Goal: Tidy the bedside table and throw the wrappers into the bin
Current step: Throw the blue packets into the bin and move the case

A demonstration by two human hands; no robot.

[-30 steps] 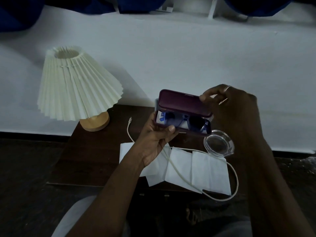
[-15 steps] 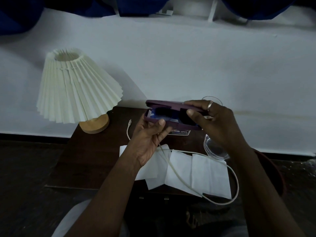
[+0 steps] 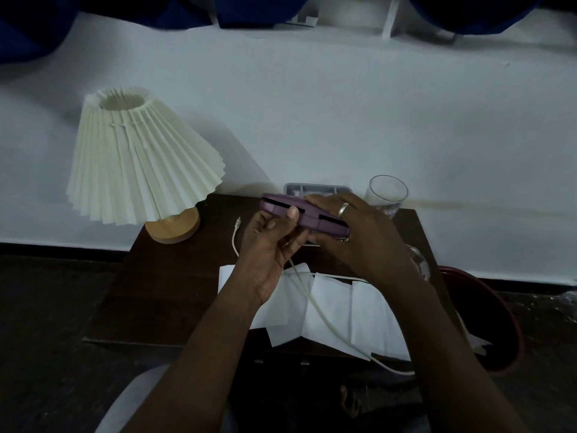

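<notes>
Both hands hold a purple glasses case [image 3: 307, 218], its lid down, above the dark wooden bedside table [image 3: 175, 276]. My left hand [image 3: 270, 245] grips its left end from below, thumb on the front edge. My right hand [image 3: 352, 235], wearing a ring, covers its right end from above. Several white paper wrappers [image 3: 334, 304] lie flat along the table's front edge, and a white charging cable [image 3: 315, 304] runs across them. A dark red bin [image 3: 496, 310] stands on the floor to the right of the table.
A lamp with a pleated cream shade [image 3: 137, 157] and wooden base [image 3: 173, 228] stands at the table's back left. A grey tray [image 3: 315, 189] and an upright drinking glass [image 3: 388, 193] sit at the back. A glass dish [image 3: 420, 260] is partly hidden behind my right wrist.
The case stood open with blue glasses showing inside; my right hand pressed the lid down and the case is now shut. Both hands stayed on it.
</notes>
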